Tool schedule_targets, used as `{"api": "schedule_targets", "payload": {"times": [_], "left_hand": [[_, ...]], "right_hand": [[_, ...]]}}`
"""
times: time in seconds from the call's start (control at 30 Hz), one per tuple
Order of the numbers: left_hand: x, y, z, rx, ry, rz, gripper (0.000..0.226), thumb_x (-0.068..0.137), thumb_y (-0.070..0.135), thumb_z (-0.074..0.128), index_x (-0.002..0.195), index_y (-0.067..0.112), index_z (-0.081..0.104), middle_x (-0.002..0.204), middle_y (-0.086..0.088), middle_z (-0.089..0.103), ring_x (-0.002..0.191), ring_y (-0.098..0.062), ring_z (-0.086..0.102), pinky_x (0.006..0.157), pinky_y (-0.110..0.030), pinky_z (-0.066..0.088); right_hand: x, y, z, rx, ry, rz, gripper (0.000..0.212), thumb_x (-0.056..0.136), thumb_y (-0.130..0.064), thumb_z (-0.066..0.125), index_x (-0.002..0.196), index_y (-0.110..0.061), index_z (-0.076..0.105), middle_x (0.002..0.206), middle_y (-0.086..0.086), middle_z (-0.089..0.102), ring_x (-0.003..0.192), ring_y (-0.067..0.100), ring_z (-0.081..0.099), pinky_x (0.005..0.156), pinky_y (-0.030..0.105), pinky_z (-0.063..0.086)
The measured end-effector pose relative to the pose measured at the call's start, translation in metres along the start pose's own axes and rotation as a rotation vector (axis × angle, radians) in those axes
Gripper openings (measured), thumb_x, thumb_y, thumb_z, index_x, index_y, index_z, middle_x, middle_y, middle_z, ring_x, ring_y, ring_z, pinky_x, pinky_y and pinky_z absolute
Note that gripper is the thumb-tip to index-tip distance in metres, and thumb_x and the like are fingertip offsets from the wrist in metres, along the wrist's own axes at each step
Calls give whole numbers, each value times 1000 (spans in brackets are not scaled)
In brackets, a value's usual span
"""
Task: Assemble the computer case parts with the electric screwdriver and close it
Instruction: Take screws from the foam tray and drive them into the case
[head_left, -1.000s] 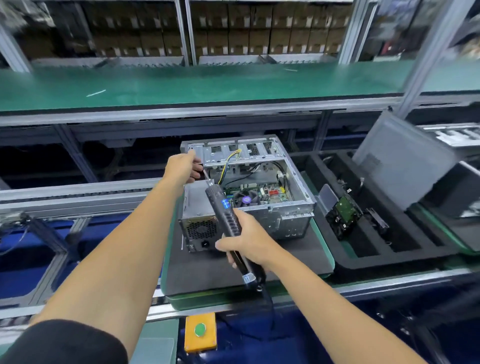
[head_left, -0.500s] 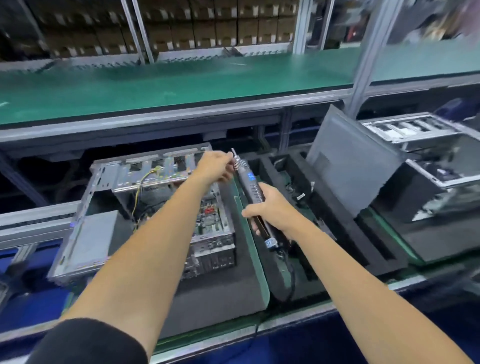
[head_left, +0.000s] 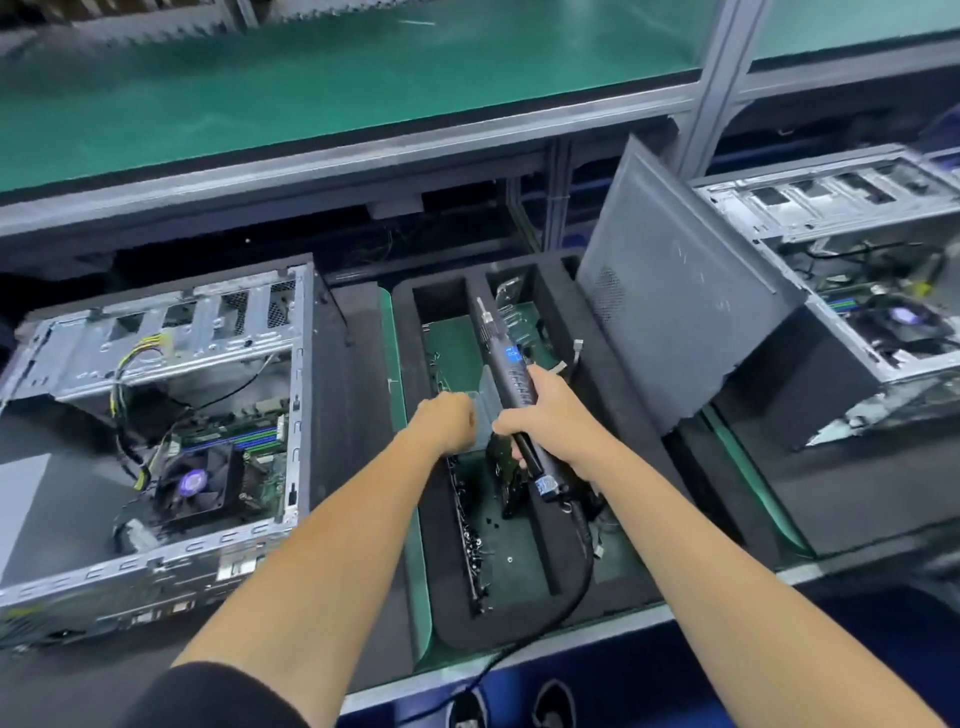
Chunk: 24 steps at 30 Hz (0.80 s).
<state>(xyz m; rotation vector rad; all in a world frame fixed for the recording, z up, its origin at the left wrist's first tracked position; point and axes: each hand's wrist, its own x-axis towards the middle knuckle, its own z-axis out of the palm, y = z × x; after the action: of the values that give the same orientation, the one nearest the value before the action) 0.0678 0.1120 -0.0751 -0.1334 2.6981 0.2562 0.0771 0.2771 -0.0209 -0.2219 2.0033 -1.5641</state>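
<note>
I am keeping my right hand (head_left: 545, 415) wrapped around the electric screwdriver (head_left: 511, 374), tip up and clear, while my left hand (head_left: 449, 421), fingers curled, is reaching into the foam parts tray (head_left: 447, 597); whether it holds anything I cannot tell. The open computer case (head_left: 156, 441) is sitting to the left.

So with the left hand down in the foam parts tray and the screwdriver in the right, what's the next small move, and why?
Probably lift out the grey part that the left hand is reaching: the open case waits to the left, and the right hand holds the electric screwdriver ready.
</note>
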Motion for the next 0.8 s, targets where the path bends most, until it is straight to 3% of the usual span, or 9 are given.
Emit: {"api": "schedule_targets", "payload": {"times": [0.1,0.23,0.37,0.57,0.8], "left_hand": [[11,4,31,295,-29,64,19,85,8,48,97,14,60,95,-5,64,94,-26,58,78,-33,30],[26,7,59,503,-66,94,28,88,11,49,115,16,58,116,-5,64,108,-25,59,93,-35,38],[32,10,75,526,-95,111,38,95,9,44,131,15,51,130,-4,58,117,-26,57,92,-34,45],[36,10,82,545,-75,98,36,96,5,40,130,10,50,131,-6,58,116,-27,58,93,-34,45],[36,11,84,511,-76,58,33,96,5,39,127,10,51,127,-6,59,113,-27,59,91,-33,45]], "right_hand": [[7,9,-6,-10,-5,1,46,78,-1,69,120,-2,52,90,18,62,59,23,61,56,35,54],[13,17,-12,28,-13,29,42,76,-1,69,114,-6,53,85,13,59,52,22,57,54,34,51],[21,21,-15,-1,-13,39,42,75,-4,71,112,-8,53,84,11,60,59,22,54,60,36,50],[25,25,-17,18,-35,62,38,74,-4,72,106,-6,51,82,13,58,50,22,55,51,33,50],[24,27,-18,-4,-18,55,36,74,-5,72,104,-7,51,82,11,57,54,21,55,56,34,51]]}}
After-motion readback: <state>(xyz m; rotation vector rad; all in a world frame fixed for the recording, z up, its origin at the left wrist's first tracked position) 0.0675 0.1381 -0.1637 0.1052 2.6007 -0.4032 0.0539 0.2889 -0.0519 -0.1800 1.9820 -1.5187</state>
